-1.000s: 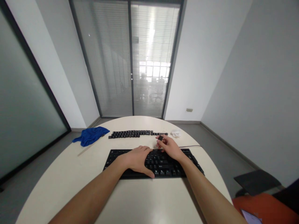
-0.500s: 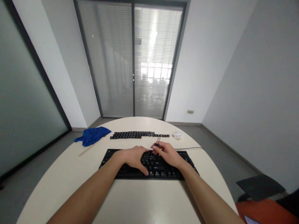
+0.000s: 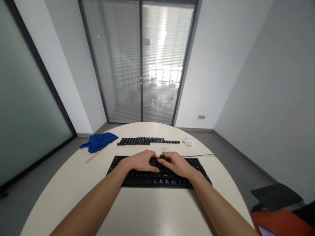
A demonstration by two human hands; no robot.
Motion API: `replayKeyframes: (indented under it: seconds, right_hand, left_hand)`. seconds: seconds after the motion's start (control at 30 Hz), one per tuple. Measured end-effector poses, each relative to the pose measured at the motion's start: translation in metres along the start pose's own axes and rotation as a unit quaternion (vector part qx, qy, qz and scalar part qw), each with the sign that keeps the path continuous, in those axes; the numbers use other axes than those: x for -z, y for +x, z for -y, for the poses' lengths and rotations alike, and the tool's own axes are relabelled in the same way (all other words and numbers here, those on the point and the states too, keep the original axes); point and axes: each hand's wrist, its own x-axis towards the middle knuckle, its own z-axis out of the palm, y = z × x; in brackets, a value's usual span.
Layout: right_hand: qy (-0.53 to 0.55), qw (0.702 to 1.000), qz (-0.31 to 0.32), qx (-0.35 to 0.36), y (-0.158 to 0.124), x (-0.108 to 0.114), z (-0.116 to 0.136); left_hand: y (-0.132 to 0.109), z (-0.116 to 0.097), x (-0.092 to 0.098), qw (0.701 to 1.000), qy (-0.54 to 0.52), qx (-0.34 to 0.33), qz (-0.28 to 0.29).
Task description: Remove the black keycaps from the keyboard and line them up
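A black keyboard [image 3: 145, 183] lies on the table in front of me, with many keys still on its lower rows. My left hand [image 3: 142, 161] rests across its middle, thumb stretched apart from the fingers, gripping nothing visible. Close beside those fingertips, my right hand [image 3: 176, 163] pinches a small wire keycap puller [image 3: 162, 157] by its dark body. Its two thin wire prongs point up and away from the keyboard. Both hands hide much of the upper keys. Beyond them, loose black keycaps [image 3: 137, 141] sit in tidy rows on the table.
A blue cloth [image 3: 98, 142] lies at the left over a thin wooden stick [image 3: 94, 156]. A crumpled white tissue [image 3: 188, 141] sits at the right rear. The keyboard's cable [image 3: 201, 155] runs off the right edge. An orange chair [image 3: 278, 223] stands at lower right.
My left thumb has moved up the keyboard, towards the fingers. My right hand has shifted slightly left, bringing the keycap puller closer to my left fingertips. The view has shifted a little.
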Motion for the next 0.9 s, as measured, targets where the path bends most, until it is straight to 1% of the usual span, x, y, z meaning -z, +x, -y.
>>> replayKeyframes:
  seconds: [0.1, 0.2, 0.27, 0.33, 0.5, 0.57, 0.77, 0.9]
  right_hand:
    - [-0.027, 0.999, -0.010, -0.019, 0.000, 0.001, -0.006]
    - [-0.020, 0.999, 0.001, -0.026, 0.001, 0.001, -0.008]
    - [0.012, 1.000, 0.005, -0.023, 0.001, 0.000, -0.009]
    - [0.048, 0.999, 0.003, -0.023, 0.002, -0.001, -0.011]
    - [0.139, 0.989, -0.006, -0.057, 0.003, -0.005, -0.022]
    - [0.159, 0.985, -0.008, -0.065, 0.004, -0.006, -0.026]
    - [0.170, 0.980, -0.053, -0.086, 0.005, -0.008, -0.028]
    - [0.165, 0.981, -0.058, -0.085, 0.006, -0.008, -0.026]
  left_hand:
    - [0.003, 0.004, -0.009, 0.998, -0.016, -0.035, -0.050]
    - [0.006, 0.006, -0.016, 0.992, -0.021, -0.085, -0.091]
    - [0.007, 0.007, -0.018, 0.987, -0.025, -0.126, -0.098]
    - [0.008, 0.007, -0.018, 0.983, -0.038, -0.154, -0.097]
    - [0.011, 0.010, -0.019, 0.982, -0.080, -0.147, -0.090]
    - [0.012, 0.011, -0.020, 0.980, -0.085, -0.151, -0.095]
    - [0.013, 0.009, -0.019, 0.980, -0.099, -0.136, -0.106]
    - [0.014, 0.008, -0.018, 0.976, -0.127, -0.129, -0.123]
